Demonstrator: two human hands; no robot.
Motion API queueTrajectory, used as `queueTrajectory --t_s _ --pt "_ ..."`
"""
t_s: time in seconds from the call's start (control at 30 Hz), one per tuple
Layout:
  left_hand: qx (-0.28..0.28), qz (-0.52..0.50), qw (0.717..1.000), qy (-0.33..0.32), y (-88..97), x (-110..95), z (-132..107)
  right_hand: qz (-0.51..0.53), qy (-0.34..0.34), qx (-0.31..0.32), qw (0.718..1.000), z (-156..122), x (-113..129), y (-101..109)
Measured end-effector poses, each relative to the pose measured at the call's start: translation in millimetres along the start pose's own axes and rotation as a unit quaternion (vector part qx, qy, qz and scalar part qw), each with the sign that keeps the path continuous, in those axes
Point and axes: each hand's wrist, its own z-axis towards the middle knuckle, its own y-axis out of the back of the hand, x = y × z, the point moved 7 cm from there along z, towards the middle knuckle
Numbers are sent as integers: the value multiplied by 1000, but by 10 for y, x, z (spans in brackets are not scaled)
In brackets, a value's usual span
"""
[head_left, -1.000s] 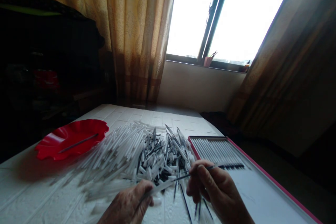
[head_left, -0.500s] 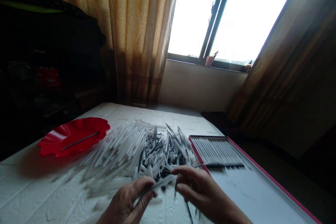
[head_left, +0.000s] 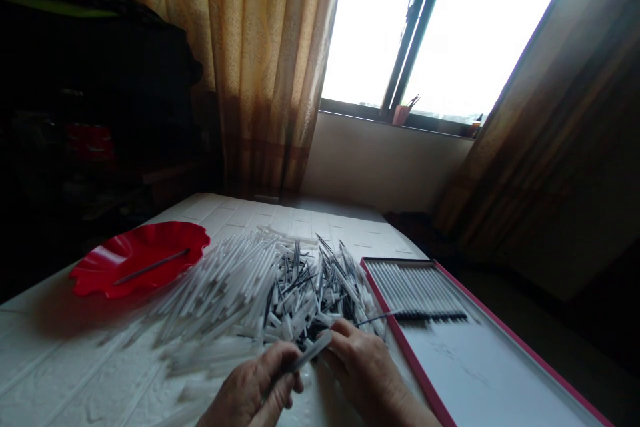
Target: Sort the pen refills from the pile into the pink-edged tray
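My left hand (head_left: 255,383) is closed around a pale translucent pen barrel (head_left: 311,352), its far end pointing up and right. Right at that end, the fingers of my right hand (head_left: 357,360) are curled and pinched together; what lies between them is hidden. Just beyond both hands is a heap of dark refills and short clear pieces (head_left: 300,280). Left of it spreads a loose pile of whitish tubes (head_left: 230,273). A thin dark rod (head_left: 373,319) reaches from beside my right hand over the rim of a shallow red-edged box (head_left: 425,387).
Inside the box, a row of white pens with dark ends (head_left: 417,287) lies side by side. At the left, a red wavy-edged plate (head_left: 107,260) holds one dark stick (head_left: 153,267). All rest on a white brick-patterned table (head_left: 60,360). A window and curtains (head_left: 273,67) stand behind.
My right hand has moved left and in toward the barrel's end, its fingers drawing together. The left hand has shifted slightly right, still holding the barrel.
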Motion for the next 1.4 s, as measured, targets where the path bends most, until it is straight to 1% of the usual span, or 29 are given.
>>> queueTrajectory --t_s 0.07,0.17,0.27,0.37,0.43,0.47,0.5,0.53,0.63,0.7,0.8,0.87,0.9,1.0,1.1,1.3,1.4 --pt "14 1 1000 -5 -43 7 -7 -7 7 -16 1000 2 8 8" --pt "37 0 999 5 -106 57 -17 -8 11 -22 1000 3 -6 -18" --pt "53 10 998 12 -141 79 -25 11 0 -26 1000 -6 -48 -50" --pt "60 18 998 17 -141 66 -20 74 -19 -53 996 -23 -88 -13" --pt "62 17 998 15 -137 51 -15 144 -33 -72 986 -29 -104 38" --pt "63 17 998 13 -136 45 -14 191 -44 -76 978 -29 -113 59" --pt "62 18 998 10 -133 43 -14 249 -59 -77 964 -26 -125 74" --pt "59 18 998 8 -130 44 -15 313 -78 -75 943 -23 -140 79" --pt "44 28 999 1 -107 47 -20 492 -140 -63 857 -21 -174 65" --pt "30 47 998 -8 -80 33 -21 560 -171 -49 809 -28 -173 58" --pt "17 75 997 -11 -41 9 -11 615 -188 -31 765 -40 -150 79" --pt "6 83 996 -13 -15 -5 -2 640 -186 -32 745 -44 -141 104" --pt "-1 85 996 -17 -2 -12 1 647 -182 -33 739 -44 -141 115" --pt "-12 85 996 -26 22 -18 5 645 -173 -32 743 -44 -149 122" --pt "-14 88 996 -25 35 -10 9 628 -154 -37 762 -49 -154 126" --pt "-17 83 996 -18 43 -26 17 557 -102 -45 823 -81 -135 124" --pt "-20 83 996 -17 44 -36 22 504 -74 -56 859 -87 -139 146"
